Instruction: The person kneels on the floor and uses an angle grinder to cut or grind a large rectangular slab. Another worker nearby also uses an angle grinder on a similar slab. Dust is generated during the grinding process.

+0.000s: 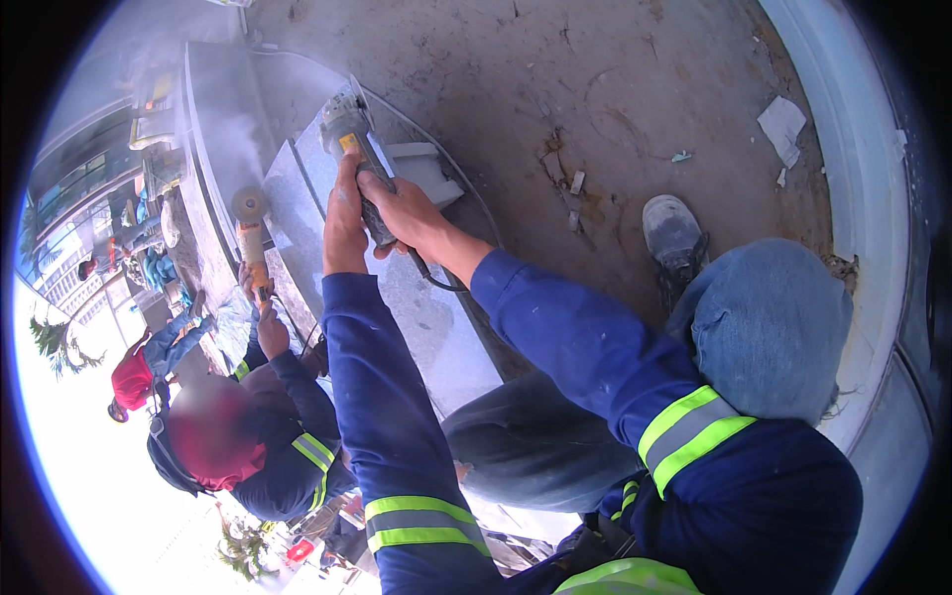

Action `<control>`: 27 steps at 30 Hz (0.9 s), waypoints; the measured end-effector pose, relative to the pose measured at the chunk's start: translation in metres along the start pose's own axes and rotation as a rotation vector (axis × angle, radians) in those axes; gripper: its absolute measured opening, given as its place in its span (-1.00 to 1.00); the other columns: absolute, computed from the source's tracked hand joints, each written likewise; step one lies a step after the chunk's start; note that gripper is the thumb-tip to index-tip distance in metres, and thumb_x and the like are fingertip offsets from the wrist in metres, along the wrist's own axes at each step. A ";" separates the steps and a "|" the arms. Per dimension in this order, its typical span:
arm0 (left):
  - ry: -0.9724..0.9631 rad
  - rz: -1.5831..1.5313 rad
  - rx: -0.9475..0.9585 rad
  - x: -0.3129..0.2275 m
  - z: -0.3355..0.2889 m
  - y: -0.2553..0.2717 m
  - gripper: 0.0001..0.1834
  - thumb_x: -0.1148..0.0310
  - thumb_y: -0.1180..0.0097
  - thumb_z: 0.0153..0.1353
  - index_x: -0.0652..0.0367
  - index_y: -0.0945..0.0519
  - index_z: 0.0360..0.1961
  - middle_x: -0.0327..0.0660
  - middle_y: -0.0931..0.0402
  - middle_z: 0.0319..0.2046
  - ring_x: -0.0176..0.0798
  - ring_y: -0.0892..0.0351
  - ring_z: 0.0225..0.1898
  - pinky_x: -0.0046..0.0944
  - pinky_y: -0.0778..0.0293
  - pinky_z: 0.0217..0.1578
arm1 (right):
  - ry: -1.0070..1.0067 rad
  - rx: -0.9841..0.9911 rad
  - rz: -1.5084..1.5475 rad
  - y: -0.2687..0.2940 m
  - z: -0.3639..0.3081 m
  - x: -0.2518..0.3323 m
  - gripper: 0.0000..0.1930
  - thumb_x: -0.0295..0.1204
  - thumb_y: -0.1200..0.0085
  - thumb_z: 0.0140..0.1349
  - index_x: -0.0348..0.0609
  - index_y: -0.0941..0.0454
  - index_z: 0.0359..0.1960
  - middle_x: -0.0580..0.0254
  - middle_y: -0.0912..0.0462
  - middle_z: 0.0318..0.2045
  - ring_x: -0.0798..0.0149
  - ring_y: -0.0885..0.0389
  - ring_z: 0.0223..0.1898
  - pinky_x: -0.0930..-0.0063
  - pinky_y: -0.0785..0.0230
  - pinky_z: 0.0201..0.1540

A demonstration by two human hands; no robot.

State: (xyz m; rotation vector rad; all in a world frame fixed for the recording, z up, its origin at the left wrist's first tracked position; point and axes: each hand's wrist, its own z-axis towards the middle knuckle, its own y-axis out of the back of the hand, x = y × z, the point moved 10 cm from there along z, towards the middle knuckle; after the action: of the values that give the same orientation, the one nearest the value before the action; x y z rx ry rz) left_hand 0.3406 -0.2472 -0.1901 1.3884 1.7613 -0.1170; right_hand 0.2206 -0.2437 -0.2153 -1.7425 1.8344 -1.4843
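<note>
An angle grinder [348,121] with a grey and yellow head points away from me over a pale stone slab [426,332]. My left hand [344,226] is closed along the left side of its body, near the head. Wrapped round the rear of the body is my right hand [418,214]. A thin disc stands edge-on at the right of the head; whether it touches the slab I cannot tell. The grinder's dark cord [433,280] curves out below my right hand. Both my sleeves are dark blue with reflective bands.
At the left a co-worker in a red head covering holds an orange grinder [252,238] in both hands. Pale dust hangs near the standing panel [220,109]. A white block [421,169] lies right of my grinder. Paper scrap [782,129] and debris lie on the dusty floor, by my shoe [672,230].
</note>
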 end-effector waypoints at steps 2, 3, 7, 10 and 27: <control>-0.002 0.015 -0.017 -0.002 0.006 0.004 -0.10 -0.41 -0.05 0.50 0.32 -0.59 0.34 0.05 -0.72 0.06 0.03 -0.71 0.05 0.06 -0.50 0.21 | 0.011 0.018 0.011 -0.003 0.006 0.003 -0.31 0.21 -0.03 0.61 -0.39 -0.57 -0.03 0.17 -0.70 -0.45 0.27 -0.70 -0.68 0.52 -0.29 -0.77; 0.005 0.010 -0.010 -0.002 0.009 0.004 -0.10 -0.40 -0.05 0.51 0.32 -0.59 0.34 0.05 -0.72 0.06 0.03 -0.71 0.05 0.05 -0.51 0.21 | 0.015 0.025 0.016 -0.003 0.008 0.004 -0.30 0.20 -0.03 0.61 -0.41 -0.57 -0.02 0.16 -0.70 -0.45 0.26 -0.71 -0.68 0.52 -0.29 -0.77; 0.014 -0.020 0.009 -0.002 0.010 0.002 -0.14 -0.36 -0.07 0.52 0.31 -0.59 0.33 0.05 -0.73 0.03 0.01 -0.72 0.03 0.01 -0.55 0.15 | -0.025 0.013 0.000 -0.001 0.011 0.001 -0.19 0.17 -0.07 0.56 -0.63 -0.44 0.14 0.02 -0.66 -0.34 0.12 -0.75 -0.65 0.43 -0.44 -0.74; 0.015 -0.045 0.035 -0.003 0.001 -0.002 -0.19 -0.32 -0.07 0.54 0.31 -0.60 0.31 0.04 -0.73 -0.02 -0.03 -0.74 -0.03 -0.05 -0.60 0.05 | -0.022 0.001 -0.011 0.000 0.006 -0.001 -0.21 0.21 -0.07 0.56 -0.56 -0.49 0.08 0.06 -0.67 -0.37 0.16 -0.73 -0.66 0.45 -0.40 -0.75; -0.004 -0.041 0.032 -0.004 -0.004 -0.003 -0.28 -0.30 -0.08 0.54 0.22 -0.61 0.22 -0.06 -0.72 -0.14 -0.09 -0.73 -0.16 -0.05 -0.65 -0.08 | -0.006 0.005 0.028 0.000 0.004 -0.004 -0.20 0.19 -0.11 0.53 -0.61 -0.48 0.07 0.00 -0.68 -0.38 0.15 -0.72 -0.67 0.40 -0.43 -0.76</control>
State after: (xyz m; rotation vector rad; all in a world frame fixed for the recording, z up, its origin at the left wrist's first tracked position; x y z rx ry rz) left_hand 0.3359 -0.2490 -0.1864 1.3742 1.7926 -0.1706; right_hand 0.2248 -0.2426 -0.2186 -1.7101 1.8425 -1.4702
